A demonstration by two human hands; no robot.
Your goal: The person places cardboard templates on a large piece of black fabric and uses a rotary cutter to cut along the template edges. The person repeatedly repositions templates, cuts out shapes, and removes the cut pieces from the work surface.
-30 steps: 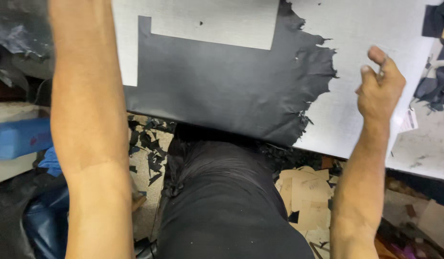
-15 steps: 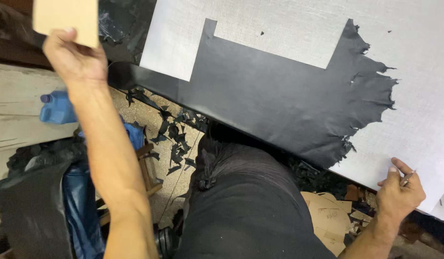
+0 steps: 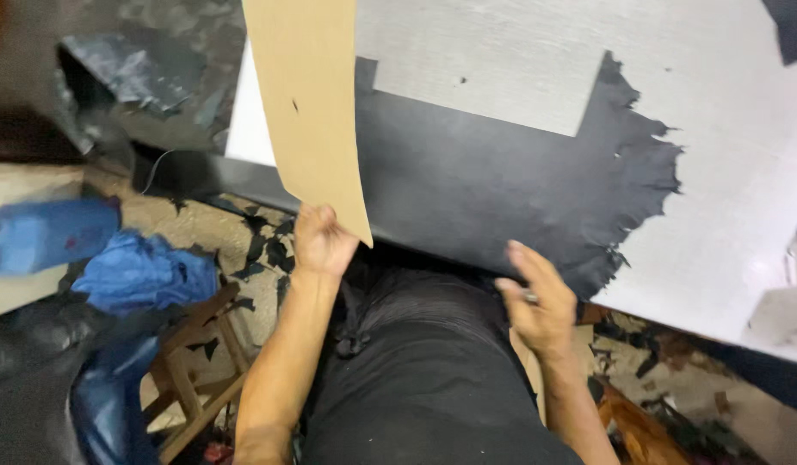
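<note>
Seen from the head camera, the left hand (image 3: 321,241) grips the lower corner of a tan cardboard sheet (image 3: 308,103), holding it upright so it rises past the top edge of the view, in front of the black leather piece (image 3: 502,185). That leather lies flat on the pale tabletop (image 3: 725,172), its right edge ragged. The right hand (image 3: 536,301) hovers just below the leather's near edge, fingers loosely spread, with a small metallic object pinched against the palm. A blue cloth (image 3: 145,271) lies on the floor beside a wooden stool (image 3: 196,362).

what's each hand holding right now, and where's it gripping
Left hand holds the tan cardboard sheet by its bottom edge. Right hand seems to hold a small metallic thing, unclear.
</note>
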